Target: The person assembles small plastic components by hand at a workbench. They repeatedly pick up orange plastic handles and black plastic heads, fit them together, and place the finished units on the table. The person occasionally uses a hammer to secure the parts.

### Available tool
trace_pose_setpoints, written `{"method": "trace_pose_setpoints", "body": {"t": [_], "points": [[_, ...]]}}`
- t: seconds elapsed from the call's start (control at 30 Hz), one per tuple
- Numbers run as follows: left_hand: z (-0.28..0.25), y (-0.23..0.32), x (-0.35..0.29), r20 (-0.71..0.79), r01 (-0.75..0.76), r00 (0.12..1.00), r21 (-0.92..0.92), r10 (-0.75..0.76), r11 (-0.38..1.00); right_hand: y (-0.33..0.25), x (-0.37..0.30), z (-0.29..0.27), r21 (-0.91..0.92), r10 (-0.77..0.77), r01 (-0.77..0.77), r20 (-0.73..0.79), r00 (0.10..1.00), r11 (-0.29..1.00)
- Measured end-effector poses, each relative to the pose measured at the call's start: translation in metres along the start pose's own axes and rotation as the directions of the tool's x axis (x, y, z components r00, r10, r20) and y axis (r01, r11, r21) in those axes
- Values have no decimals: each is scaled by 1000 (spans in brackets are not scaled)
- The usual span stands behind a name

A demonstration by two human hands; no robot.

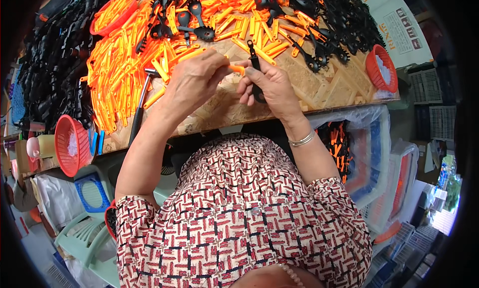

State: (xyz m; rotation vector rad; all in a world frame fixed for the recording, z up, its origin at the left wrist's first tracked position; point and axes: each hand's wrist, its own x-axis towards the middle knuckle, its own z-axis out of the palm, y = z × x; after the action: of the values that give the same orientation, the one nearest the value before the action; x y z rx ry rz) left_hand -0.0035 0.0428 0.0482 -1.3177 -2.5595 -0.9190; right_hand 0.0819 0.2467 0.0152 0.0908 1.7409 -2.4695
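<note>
At the far left of the frame a dark mass of black parts (55, 58) runs along the table, and below it a red basket (80, 164) stands at the near edge. Toward the upper left, a second basket of orange handles backs onto a broad heap of orange handles (117, 81) that spreads nearly to that edge, leaving little free surface. A hammer (135, 123) lies along the heap's right side, its black grip reaching the edge. Near the centre, the left hand (197, 76) pinches an orange piece (237, 69) in its fingertips; just right, the right hand (272, 88) has thumb and fingers closed around an upright black piece (255, 63). Whether the two pieces touch I cannot tell. Bare tabletop (319, 86) opens right of the hands, bounded above by black utensil heads (319, 53) and at the right by another red basket (371, 71) close to the edge. Below lies a plastic-lined crate (366, 138).
</note>
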Motion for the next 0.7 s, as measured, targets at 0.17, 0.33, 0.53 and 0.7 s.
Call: {"method": "trace_pose_setpoints", "body": {"t": [0.17,0.33,0.53,0.7], "points": [[-27,4,-9,-69,-17,998,-191,4,981,-22,-11,-13,-151,182,-154,194,964,976],[-40,11,-6,58,-258,963,-100,264,961,-27,-14,-18,-208,369,-312,363,856,927],[-36,6,-10,71,-325,941,-90,332,941,-23,-14,-17,-241,398,-320,447,801,916],[-36,7,-13,74,-326,939,-111,335,939,-20,-11,-15,-183,454,-420,475,754,889]]}}
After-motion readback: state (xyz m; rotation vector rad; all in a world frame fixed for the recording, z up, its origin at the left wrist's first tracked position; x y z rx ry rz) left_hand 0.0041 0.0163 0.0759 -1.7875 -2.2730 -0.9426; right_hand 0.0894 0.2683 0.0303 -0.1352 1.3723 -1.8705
